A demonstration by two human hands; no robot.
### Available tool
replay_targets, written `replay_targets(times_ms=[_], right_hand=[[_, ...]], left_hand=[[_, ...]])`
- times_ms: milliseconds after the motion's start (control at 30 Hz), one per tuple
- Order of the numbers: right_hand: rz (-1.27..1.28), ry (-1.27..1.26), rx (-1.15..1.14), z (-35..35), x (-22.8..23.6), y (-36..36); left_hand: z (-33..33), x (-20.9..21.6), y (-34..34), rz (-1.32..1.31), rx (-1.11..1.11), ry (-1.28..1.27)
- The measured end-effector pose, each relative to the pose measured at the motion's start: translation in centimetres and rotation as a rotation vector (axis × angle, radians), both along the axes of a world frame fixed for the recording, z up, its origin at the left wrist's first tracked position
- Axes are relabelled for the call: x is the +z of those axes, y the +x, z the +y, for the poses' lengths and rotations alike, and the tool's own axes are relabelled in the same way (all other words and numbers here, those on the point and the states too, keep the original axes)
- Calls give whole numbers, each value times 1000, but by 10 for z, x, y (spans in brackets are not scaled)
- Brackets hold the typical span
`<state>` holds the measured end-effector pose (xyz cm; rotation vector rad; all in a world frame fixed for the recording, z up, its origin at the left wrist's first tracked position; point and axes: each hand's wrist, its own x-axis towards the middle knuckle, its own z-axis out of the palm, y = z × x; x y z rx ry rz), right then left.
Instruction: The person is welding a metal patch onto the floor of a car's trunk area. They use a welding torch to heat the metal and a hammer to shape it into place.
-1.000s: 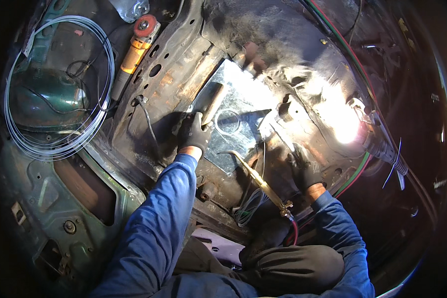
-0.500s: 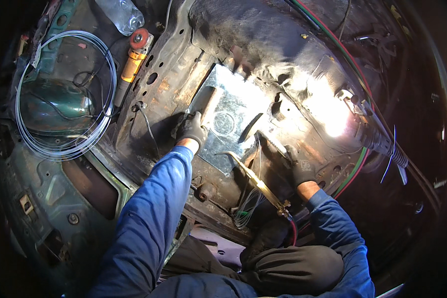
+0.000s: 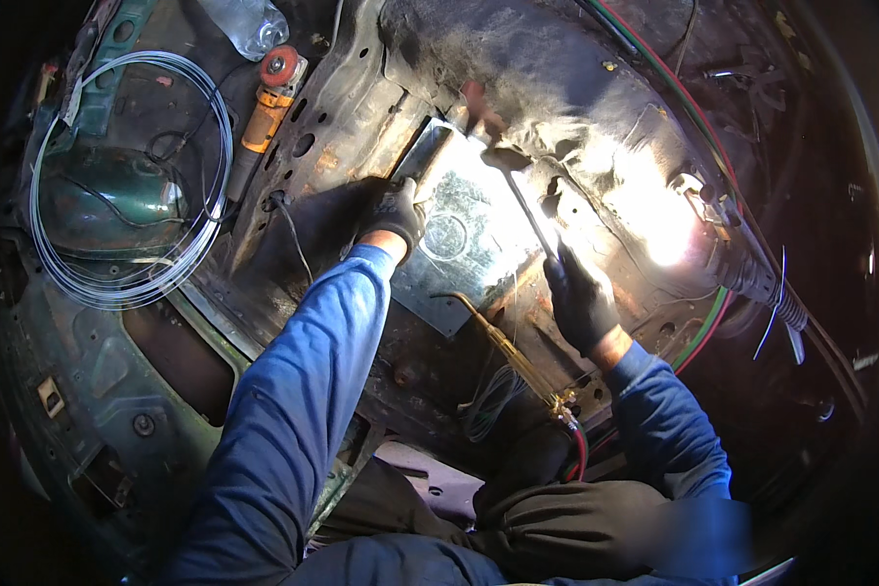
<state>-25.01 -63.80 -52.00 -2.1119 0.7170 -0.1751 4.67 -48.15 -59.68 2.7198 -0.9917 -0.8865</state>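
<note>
A flat, shiny sheet-metal piece [image 3: 446, 278] with a round mark lies on the worn car-body metal, its far part washed out by bright light. My left hand [image 3: 395, 210], in a dark glove, is closed round the near end of a rusty, rounded metal bar or tube [image 3: 443, 164] laid along the sheet's left side. My gloved right hand [image 3: 581, 301] grips a hammer [image 3: 527, 205] by its handle, its head toward the sheet's far edge. A brass gas torch [image 3: 511, 357] rests with its bent tip over the sheet's near corner, touched by neither hand.
An orange angle grinder [image 3: 266, 119] lies at the far left beside a large coil of wire [image 3: 44, 220] and a clear plastic bottle [image 3: 254, 29]. A bright work lamp [image 3: 689, 230] stands at right. Red and green hoses [image 3: 695, 342] run along the right side.
The hammer has moved farther from me, its head going from the sheet's middle right to its far edge. My left hand and the bar have shifted slightly away and right.
</note>
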Motion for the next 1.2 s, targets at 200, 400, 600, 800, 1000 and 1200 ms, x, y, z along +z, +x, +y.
replay_targets(times_ms=[200,400,600,800,1000,1200], right_hand=[[74,36,34,-8,-23,56],[187,-163,95,-19,-66,73],[-157,20,-12,-10,-13,84],[285,-104,167,-14,-21,64],[202,-299,133,-2,-11,-55],[355,-462,72,7,19,-117]], left_hand=[[0,-15,7,-196,-160,79],[-7,-31,5,-138,-128,68],[-8,-18,13,-121,-158,114],[12,-13,21,-21,-50,121],[80,8,7,106,-64,427],[125,27,-13,107,-75,523]])
